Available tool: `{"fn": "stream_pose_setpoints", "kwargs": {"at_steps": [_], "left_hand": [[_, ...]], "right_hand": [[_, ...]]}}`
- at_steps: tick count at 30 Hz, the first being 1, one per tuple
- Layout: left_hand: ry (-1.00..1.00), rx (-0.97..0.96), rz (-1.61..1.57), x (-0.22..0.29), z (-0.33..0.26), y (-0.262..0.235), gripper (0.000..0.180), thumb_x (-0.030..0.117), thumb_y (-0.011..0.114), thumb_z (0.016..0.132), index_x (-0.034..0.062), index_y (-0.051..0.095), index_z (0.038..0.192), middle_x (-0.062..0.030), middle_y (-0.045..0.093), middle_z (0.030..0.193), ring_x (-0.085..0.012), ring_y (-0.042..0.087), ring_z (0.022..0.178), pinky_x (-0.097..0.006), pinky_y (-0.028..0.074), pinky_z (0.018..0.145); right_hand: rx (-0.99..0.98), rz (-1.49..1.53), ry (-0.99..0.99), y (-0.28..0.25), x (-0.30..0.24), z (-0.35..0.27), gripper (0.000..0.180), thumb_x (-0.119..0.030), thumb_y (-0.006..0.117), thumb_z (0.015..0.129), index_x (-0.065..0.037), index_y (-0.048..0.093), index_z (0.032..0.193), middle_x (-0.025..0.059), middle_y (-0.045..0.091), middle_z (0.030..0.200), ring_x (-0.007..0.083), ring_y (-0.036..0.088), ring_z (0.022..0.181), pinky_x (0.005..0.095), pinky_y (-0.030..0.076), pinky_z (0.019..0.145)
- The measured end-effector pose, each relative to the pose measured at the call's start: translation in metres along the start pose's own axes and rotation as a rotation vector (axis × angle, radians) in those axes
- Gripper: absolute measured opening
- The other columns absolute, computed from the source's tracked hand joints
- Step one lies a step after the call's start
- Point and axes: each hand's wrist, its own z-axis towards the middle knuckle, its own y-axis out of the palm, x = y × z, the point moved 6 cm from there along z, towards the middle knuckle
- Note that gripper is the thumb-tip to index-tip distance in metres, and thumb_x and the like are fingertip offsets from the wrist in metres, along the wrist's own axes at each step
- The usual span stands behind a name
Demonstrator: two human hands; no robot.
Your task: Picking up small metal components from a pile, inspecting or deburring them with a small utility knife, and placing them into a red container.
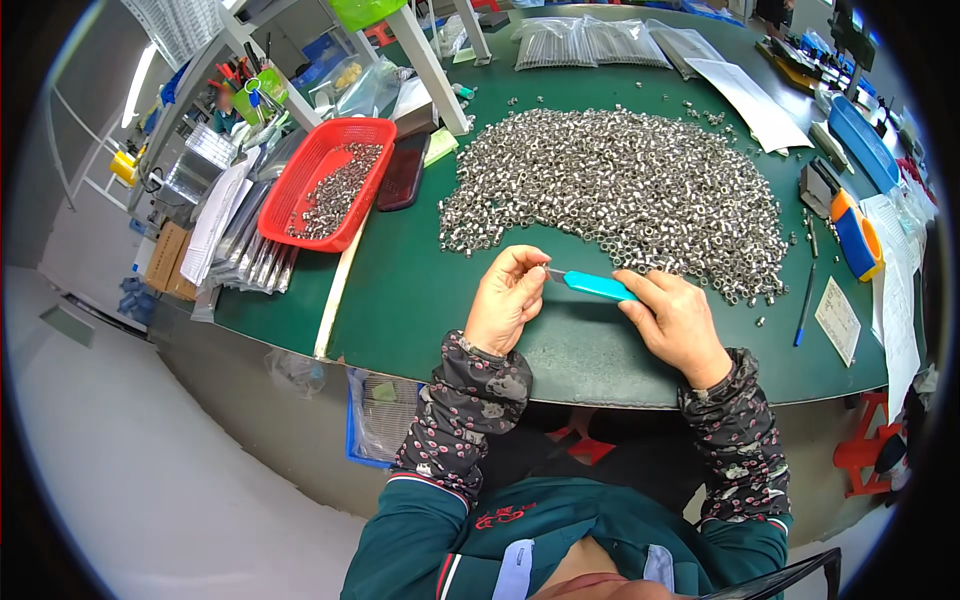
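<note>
I see my right hand point(677, 322) clamped around the smooth turquoise plastic handle of a small pick tool point(598, 286), whose thin metal tip points left across the gap to my left hand point(507, 297). That left hand has its thumb and fingertips pinched together right at the tip of the tool; whatever sits between them is too small for me to make out. Both hands hover over the near part of the counter point(420, 300), which is covered in a matte dark green mat with a rounded front edge. Just beyond the hands spreads a broad, loose heap of small shiny metal rings point(620, 185), short cylindrical pieces with a bright steel glint, lying well across the middle of the counter. To the left sits a red plastic basket point(325, 180) with a perforated, mesh-like wall, holding a smaller batch of the same metal pieces. At the far edge lie clear ribbed plastic bags point(585, 42), their contents blurred. A blue pen point(806, 305) rests near the right side, beside a white paper slip point(838, 320). My forearms wear dark patterned sleeves, and the fisheye rim cuts off the counter's right end.
</note>
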Motion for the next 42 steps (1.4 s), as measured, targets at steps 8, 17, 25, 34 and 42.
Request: {"fn": "stream_pose_setpoints", "kwargs": {"at_steps": [8,17,25,34,42], "left_hand": [[-0.021,-0.04,0.018,-0.003,0.0,-0.004,0.011,0.008,0.053,0.089,0.0021,0.053,0.098,0.0052,0.041,0.065,-0.0008,0.031,0.048,-0.016,0.024,0.04],[-0.079,-0.024,-0.056,-0.009,0.0,-0.008,0.012,0.009,0.051,0.089,0.0007,0.053,0.098,0.0046,0.04,0.065,-0.0018,0.031,0.05,-0.016,0.025,0.041],[-0.119,-0.021,-0.102,-0.011,0.0,-0.01,0.013,0.009,0.051,0.09,0.0001,0.053,0.098,0.0019,0.046,0.071,-0.0019,0.032,0.051,-0.015,0.025,0.041],[-0.141,0.05,-0.221,-0.011,0.0,-0.017,0.018,0.017,0.047,0.093,0.0009,0.053,0.096,-0.0021,0.046,0.08,-0.0028,0.032,0.052,-0.015,0.025,0.04],[-0.131,0.066,-0.328,-0.01,0.001,-0.018,0.017,0.017,0.048,0.092,0.0014,0.054,0.096,-0.0023,0.049,0.078,-0.003,0.034,0.052,-0.015,0.026,0.039]], "right_hand": [[-0.034,-0.003,0.013,0.003,0.0,0.0,0.028,-0.019,0.062,0.077,-0.01,0.06,0.103,0.0086,0.05,0.068,0.0266,0.054,0.064,0.0381,0.044,0.056],[0.103,-0.163,-0.131,-0.001,-0.006,0.0,0.037,-0.016,0.068,0.068,-0.009,0.059,0.104,0.0056,0.046,0.068,0.0223,0.049,0.064,0.035,0.039,0.057],[0.147,-0.252,-0.17,-0.004,-0.008,0.002,0.04,-0.017,0.068,0.067,-0.01,0.059,0.105,0.0044,0.045,0.07,0.0209,0.047,0.066,0.0343,0.037,0.059],[0.253,-0.23,-0.147,-0.02,-0.006,0.002,0.038,-0.013,0.067,0.067,-0.01,0.058,0.104,0.004,0.046,0.071,0.0208,0.047,0.067,0.0329,0.035,0.06],[0.175,-0.257,-0.157,-0.021,-0.008,0.002,0.032,-0.014,0.067,0.066,-0.009,0.059,0.096,0.0052,0.047,0.069,0.0219,0.049,0.066,0.034,0.037,0.06]]}}
